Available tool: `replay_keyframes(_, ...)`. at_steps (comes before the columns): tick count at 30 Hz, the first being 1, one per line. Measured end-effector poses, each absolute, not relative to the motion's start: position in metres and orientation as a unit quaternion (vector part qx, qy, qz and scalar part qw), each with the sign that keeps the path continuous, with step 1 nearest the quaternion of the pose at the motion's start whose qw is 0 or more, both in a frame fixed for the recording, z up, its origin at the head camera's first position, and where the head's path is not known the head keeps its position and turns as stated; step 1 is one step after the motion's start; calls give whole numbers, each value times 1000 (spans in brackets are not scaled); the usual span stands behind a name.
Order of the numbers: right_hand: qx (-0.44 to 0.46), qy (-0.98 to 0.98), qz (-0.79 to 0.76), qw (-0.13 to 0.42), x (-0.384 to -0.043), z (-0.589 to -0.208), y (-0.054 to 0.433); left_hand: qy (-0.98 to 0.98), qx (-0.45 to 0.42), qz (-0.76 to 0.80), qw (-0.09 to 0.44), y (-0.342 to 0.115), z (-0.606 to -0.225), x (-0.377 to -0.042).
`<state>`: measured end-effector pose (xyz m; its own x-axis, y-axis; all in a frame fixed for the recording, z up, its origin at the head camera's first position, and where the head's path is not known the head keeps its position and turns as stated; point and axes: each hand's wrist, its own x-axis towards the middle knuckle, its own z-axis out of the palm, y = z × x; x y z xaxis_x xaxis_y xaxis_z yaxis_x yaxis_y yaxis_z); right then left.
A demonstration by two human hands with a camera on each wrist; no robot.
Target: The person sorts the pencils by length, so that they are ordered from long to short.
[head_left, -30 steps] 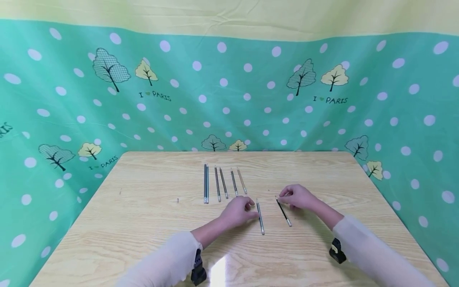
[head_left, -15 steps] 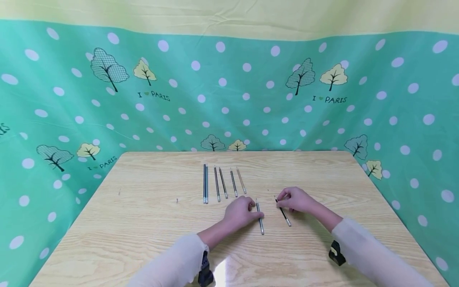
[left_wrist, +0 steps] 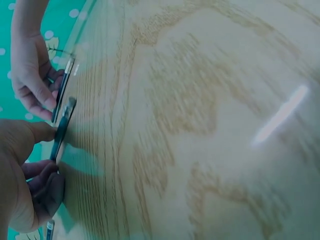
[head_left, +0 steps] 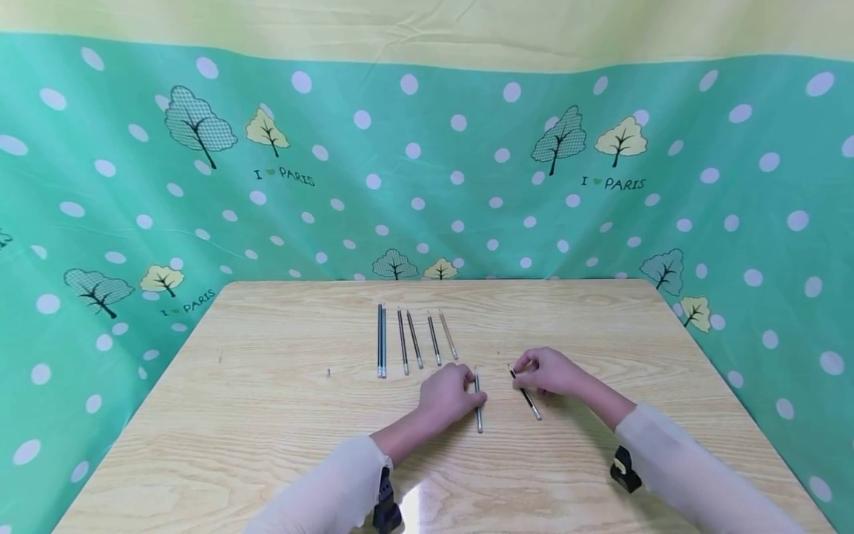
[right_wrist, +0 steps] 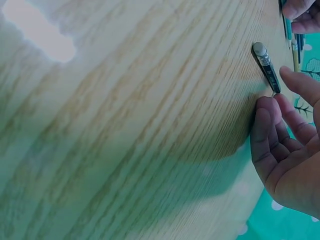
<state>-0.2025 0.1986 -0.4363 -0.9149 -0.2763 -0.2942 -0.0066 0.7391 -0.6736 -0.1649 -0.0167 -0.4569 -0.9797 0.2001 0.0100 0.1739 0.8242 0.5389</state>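
My left hand [head_left: 445, 393] pinches a dark pencil [head_left: 479, 421] lying on the table, thumb on the near part and fingers toward its far tip. In the left wrist view the same pencil [left_wrist: 62, 129] stretches between the thumb and the curled fingers. To the right, my right hand [head_left: 548, 372] has thumb and fingers about the upper part of a black pencil [head_left: 531, 406]. Its white eraser end points toward me. In the right wrist view this black pencil [right_wrist: 266, 67] sticks out past the fingertips, its far tip hidden by them.
Farther back on the wooden table [head_left: 267, 423] several dark pencils [head_left: 403, 343] lie in a loose row, with a light-brown pencil [head_left: 448, 336] at its right end. A small scrap [head_left: 328, 372] lies left of them. A green dotted curtain [head_left: 460, 178] hangs behind.
My left thumb has come onto its pencil, and that pencil has since shifted slightly left and turned straighter. My right thumb has come down over the black pencil, which has barely moved.
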Motion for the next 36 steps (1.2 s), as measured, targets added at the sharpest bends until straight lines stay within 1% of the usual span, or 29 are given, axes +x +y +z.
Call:
replay_keyframes(16,-86,906,-364,196,-202,-437,199,920,94,376,61,-25,-457,-168)
replay_keyframes(21,-91,906,-361,199,-201,-435,197,912,93,394,57,-27,-457,-169)
replay_keyframes(36,-112,923,-322,180,-199,-434,195,888,95,447,55,-32,-455,-166)
